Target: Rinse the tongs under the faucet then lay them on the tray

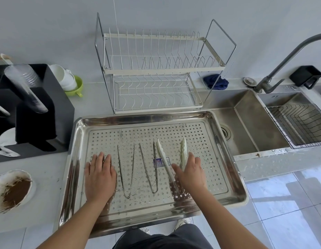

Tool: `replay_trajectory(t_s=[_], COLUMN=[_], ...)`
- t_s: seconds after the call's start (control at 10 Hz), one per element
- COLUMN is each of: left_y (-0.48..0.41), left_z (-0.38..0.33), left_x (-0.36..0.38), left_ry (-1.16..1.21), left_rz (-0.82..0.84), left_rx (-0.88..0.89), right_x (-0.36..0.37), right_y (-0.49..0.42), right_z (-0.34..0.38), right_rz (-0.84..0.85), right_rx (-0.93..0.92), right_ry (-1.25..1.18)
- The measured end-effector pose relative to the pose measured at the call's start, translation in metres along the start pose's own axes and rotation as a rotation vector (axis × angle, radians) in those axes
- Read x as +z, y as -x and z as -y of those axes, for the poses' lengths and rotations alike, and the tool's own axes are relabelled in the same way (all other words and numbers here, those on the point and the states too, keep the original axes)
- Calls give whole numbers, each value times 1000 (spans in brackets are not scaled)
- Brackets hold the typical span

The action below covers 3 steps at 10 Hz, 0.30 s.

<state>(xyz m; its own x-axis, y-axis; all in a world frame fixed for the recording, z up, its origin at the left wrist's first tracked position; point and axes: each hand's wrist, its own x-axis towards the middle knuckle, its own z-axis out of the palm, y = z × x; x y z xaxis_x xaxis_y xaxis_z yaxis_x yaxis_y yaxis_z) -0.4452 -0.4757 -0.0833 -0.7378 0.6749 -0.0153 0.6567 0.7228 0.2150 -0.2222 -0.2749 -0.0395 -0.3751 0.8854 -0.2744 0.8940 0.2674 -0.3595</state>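
a: what's in view?
b: i see a wide perforated steel tray (143,118) on the counter, just left of the sink (249,123) and faucet (289,53). i judge it sits there so rinsed things drain. on it, side by side, lie the left wire tongs (121,168), middle wire tongs (146,168) and white tongs (163,154).
a: the hands?
b: left hand (100,177) lies flat on the tray, fingers straight. right hand (191,174) is spread over the white tongs, touching one arm, i think, and gripping nothing.

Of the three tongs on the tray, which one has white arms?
The rightmost tongs, partly under the right hand; the left tongs and the middle tongs are bare thin metal.
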Motion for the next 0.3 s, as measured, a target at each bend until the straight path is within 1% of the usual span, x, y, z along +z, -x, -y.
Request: replay_trajectory(t_s=[0.2, 0.3], left_y=[-12, -17], left_z=[-7, -14], left_x=[-23, -35], left_ry=[78, 81], left_rz=[88, 77], left_rx=[-67, -58], right_x=[-22, -33], right_y=[-9, -14], right_z=[2, 4], right_rz=[-66, -91], right_rx=[-58, -91], right_ry=[-29, -106])
